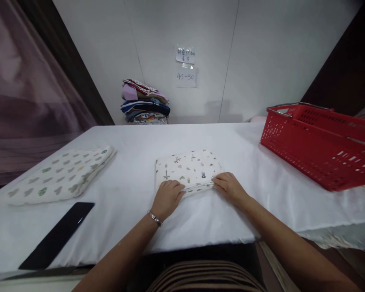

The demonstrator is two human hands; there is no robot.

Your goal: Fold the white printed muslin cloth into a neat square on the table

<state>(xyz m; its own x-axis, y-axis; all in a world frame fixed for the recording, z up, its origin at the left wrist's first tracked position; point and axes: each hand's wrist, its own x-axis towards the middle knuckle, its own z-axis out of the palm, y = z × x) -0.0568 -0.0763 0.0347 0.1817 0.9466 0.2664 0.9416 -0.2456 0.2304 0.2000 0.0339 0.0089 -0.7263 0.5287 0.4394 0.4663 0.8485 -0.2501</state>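
A folded white cloth (188,167) printed with small coloured figures lies in the middle of the white table (140,142). My left hand (167,198), a bracelet on its wrist, has its fingers curled on the cloth's near left corner. My right hand (229,186) pinches the near right edge of the same cloth. Both hands rest low on the table top.
A second folded cloth with grey-green shapes (61,174) lies at the left. A black phone (57,235) lies near the front left edge. A red plastic basket (319,142) stands at the right. A pile of folded fabrics (144,103) sits against the back wall.
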